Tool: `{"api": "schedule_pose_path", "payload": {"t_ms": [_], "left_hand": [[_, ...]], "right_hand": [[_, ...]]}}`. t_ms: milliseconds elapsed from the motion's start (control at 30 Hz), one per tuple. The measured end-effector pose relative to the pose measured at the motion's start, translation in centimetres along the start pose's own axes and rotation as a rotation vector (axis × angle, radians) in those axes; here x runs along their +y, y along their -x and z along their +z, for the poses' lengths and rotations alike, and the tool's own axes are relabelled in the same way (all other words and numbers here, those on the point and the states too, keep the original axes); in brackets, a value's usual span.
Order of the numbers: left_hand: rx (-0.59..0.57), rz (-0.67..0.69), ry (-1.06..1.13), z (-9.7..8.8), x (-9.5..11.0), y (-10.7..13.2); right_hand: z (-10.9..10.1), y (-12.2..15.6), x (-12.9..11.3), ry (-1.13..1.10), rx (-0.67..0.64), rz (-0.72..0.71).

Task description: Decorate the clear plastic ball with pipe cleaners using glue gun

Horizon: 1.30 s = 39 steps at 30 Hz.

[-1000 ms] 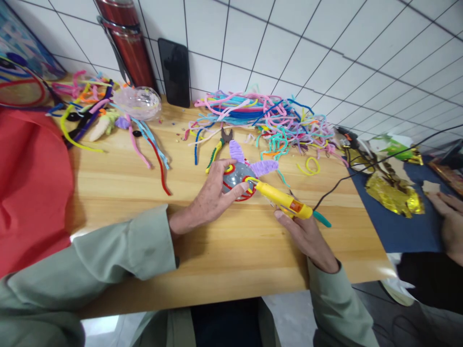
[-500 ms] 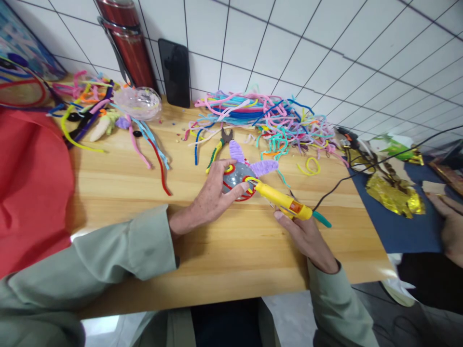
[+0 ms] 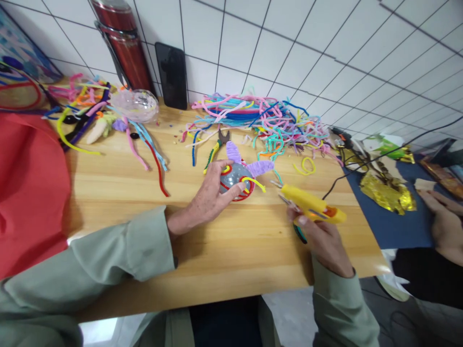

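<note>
My left hand point(image 3: 211, 195) is closed over a shiny grey rounded craft piece point(image 3: 234, 179) on the table, fingers behind it and thumb in front. Red and yellow pipe cleaner edging runs along the craft piece, and two purple fuzzy ear shapes point(image 3: 261, 168) stick out at its back right. A loose yellow pipe cleaner end point(image 3: 258, 184) juts from its right side. My right hand point(image 3: 318, 236) grips a yellow hot glue gun point(image 3: 307, 200), its nozzle apart from the piece. A teal-handled tool point(image 3: 300, 234) shows beneath that hand; I cannot tell whether it is held.
Green-and-yellow pliers point(image 3: 216, 150) lie behind the craft piece. Heaped pipe cleaners point(image 3: 249, 113) line the wall, beside a phone point(image 3: 171, 76) and red thermos point(image 3: 125, 43). A black cord point(image 3: 347, 177) crosses the right. Another person's hand point(image 3: 443, 221) is near gold foil point(image 3: 388, 190).
My right hand has pulled the glue gun away to the right from the craft piece, uncovering the loose yellow end. My left hand keeps its hold. The view has shifted slightly.
</note>
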<state>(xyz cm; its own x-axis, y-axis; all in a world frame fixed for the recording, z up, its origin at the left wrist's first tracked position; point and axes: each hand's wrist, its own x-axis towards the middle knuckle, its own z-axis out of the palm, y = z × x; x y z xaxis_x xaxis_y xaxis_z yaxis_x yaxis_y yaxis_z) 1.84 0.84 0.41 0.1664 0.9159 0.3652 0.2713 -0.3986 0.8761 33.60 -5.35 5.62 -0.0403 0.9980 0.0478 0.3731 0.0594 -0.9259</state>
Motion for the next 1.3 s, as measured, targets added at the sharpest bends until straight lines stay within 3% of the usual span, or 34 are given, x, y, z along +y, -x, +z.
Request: {"api": "schedule_pose_path", "payload": {"t_ms": [100, 233, 367, 467, 567, 667, 767, 900, 1000, 1100, 1300], "left_hand": [[-0.003, -0.005, -0.016, -0.1, 0.1, 0.0], [0.002, -0.016, -0.026, 0.0, 0.1, 0.0], [-0.003, -0.036, -0.017, 0.1, 0.2, 0.0], [-0.010, -0.053, -0.016, 0.0, 0.4, 0.0], [-0.012, -0.063, -0.017, 0.0, 0.4, 0.0], [-0.022, -0.046, -0.013, 0.1, 0.3, 0.2], [-0.023, -0.010, -0.013, 0.1, 0.1, 0.3], [-0.021, 0.017, -0.030, 0.0, 0.0, 0.3], [-0.020, 0.018, -0.035, 0.1, 0.1, 0.3], [-0.020, 0.038, -0.026, 0.1, 0.1, 0.3], [-0.022, 0.053, -0.015, 0.2, -0.1, 0.3]], "right_hand": [[-3.5, -0.6, 1.7, 0.026, 0.225, -0.020], [-9.3, -3.2, 5.9, 0.315, 0.425, -0.026], [-13.4, -5.6, 10.3, 0.688, 0.316, -0.003], [-14.5, -6.7, 12.4, 0.850, 0.227, -0.001], [-14.5, -6.5, 12.9, 0.940, 0.234, -0.004], [-12.7, -5.4, 10.6, 1.017, 0.331, -0.131], [-8.1, -3.7, 5.7, 0.863, 0.385, -0.420], [0.8, -2.6, -0.6, 0.709, 0.133, -0.673], [5.8, -3.1, -2.2, 0.716, 0.033, -0.785], [7.6, -3.8, -1.6, 0.753, 0.060, -0.821], [7.5, -4.1, -0.5, 0.746, 0.079, -0.844]]}}
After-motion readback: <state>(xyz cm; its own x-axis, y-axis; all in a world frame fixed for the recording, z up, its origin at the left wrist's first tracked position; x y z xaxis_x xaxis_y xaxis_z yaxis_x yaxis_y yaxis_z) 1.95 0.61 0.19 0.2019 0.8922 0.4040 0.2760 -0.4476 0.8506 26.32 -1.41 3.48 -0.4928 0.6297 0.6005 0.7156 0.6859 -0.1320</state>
